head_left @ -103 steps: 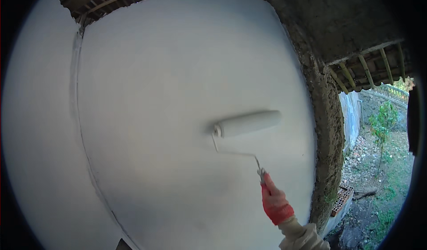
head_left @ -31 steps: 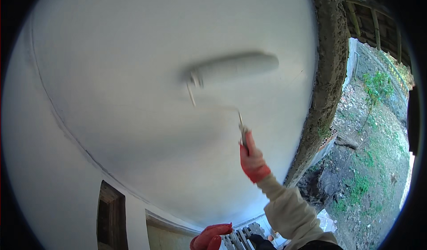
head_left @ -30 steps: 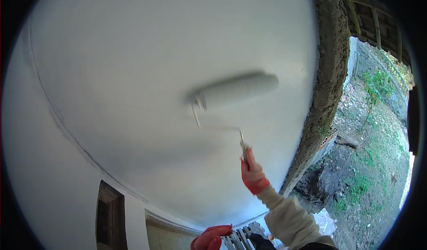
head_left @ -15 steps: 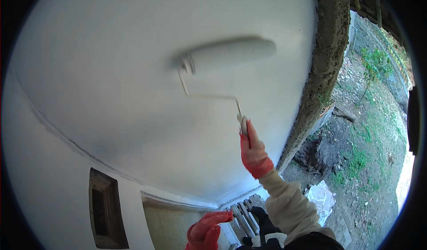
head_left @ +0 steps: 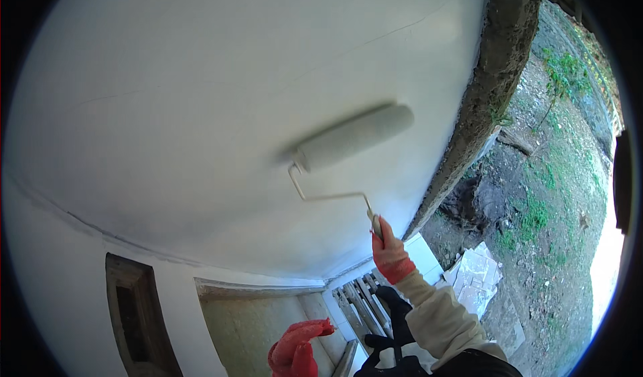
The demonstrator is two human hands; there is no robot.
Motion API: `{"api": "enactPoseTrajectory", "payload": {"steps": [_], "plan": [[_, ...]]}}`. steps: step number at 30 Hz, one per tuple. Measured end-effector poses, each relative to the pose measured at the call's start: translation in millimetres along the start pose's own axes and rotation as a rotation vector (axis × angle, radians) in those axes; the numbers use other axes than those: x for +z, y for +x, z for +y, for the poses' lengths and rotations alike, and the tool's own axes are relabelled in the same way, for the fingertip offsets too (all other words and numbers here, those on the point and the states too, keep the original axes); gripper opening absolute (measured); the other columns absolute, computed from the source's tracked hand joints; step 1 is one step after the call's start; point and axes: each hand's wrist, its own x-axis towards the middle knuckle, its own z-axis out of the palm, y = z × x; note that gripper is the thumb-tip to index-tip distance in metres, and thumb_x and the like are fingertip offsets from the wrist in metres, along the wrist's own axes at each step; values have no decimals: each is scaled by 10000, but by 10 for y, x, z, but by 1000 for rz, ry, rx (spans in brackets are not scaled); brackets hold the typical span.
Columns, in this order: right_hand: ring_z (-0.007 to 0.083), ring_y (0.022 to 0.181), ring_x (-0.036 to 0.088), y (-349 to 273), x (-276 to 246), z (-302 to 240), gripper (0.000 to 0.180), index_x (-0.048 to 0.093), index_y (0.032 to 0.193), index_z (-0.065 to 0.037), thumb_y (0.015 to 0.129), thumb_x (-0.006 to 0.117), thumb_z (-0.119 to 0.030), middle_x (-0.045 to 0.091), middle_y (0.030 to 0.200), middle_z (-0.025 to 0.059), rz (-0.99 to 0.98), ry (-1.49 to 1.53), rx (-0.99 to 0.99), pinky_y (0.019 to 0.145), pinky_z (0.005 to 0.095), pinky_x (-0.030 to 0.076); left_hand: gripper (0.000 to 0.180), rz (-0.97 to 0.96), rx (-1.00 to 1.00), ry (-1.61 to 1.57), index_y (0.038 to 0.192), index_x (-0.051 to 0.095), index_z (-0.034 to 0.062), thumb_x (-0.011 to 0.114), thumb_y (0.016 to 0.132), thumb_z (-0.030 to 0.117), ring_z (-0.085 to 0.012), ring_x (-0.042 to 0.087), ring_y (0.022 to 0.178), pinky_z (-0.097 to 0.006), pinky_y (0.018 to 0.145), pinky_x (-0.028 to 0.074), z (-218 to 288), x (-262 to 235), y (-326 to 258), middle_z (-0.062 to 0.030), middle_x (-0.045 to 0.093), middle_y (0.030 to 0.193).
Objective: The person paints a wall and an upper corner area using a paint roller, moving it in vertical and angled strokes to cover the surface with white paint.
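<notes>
My right hand (head_left: pixel 391 251), in a red glove, is closed around the handle of a paint roller (head_left: pixel 356 138). The thin bent metal frame rises from the grip, and the long pale sleeve lies tilted against a broad white surface (head_left: pixel 221 129), its right end higher than its left. Lower down and to the left, my left hand (head_left: pixel 298 347) wears a red glove too. Its fingers are bent but stand apart from the thumb, and nothing shows between them.
A rough concrete edge (head_left: pixel 499 62) borders the white surface on the right. Beyond it lies ground with grass (head_left: pixel 536 209) and pale broken slabs (head_left: pixel 474 273). At the lower left is a small recessed opening (head_left: pixel 137 317). Wooden slats (head_left: pixel 365 303) lie below, near my feet.
My right hand has drawn the roller down the white surface and slightly right, and its sleeve is more steeply tilted. My left hand has shifted slightly left. The whole view has moved a little.
</notes>
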Motion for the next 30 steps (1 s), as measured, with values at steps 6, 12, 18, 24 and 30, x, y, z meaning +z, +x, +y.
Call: {"api": "enactPoseTrajectory", "payload": {"steps": [6,12,18,24,30], "plan": [[412,789,623,-1349,463,1597,363,476,1235,-131,904,543,-263,627,823,226,-286,-173,313,629,450,485,299,78,-190,23,1094,581,-52,415,994,176,-270,624,947,-386,824,514,-702,8,-23,-174,607,1090],[444,836,583,-1497,959,2277,277,540,1039,-143,911,486,-383,616,837,221,-449,-277,613,659,494,451,290,105,-338,-17,1121,579,-39,403,996,156,-247,625,949,-370,850,500,-1245,45,-115,-147,613,1105],[329,915,642,-1591,732,1906,381,541,1222,-98,890,561,-285,640,1016,207,-545,-235,648,723,381,504,295,98,-341,-13,1135,581,-31,409,994,163,-225,627,949,-342,856,494,-1236,10,-100,-127,621,1101],[227,1158,536,-1075,34,838,404,405,1361,-11,968,379,-102,547,1267,153,-601,-133,388,953,254,439,333,26,-311,-123,1158,581,-6,460,983,250,-172,625,952,-276,793,474,-601,33,115,-84,635,1088],[146,1137,535,-81,-508,-716,392,423,1357,-26,965,418,-40,539,1299,104,-289,284,77,925,218,448,323,-17,-92,-199,1157,581,3,454,988,247,-165,622,957,-273,806,467,-45,-2,260,-66,635,1081]]}}
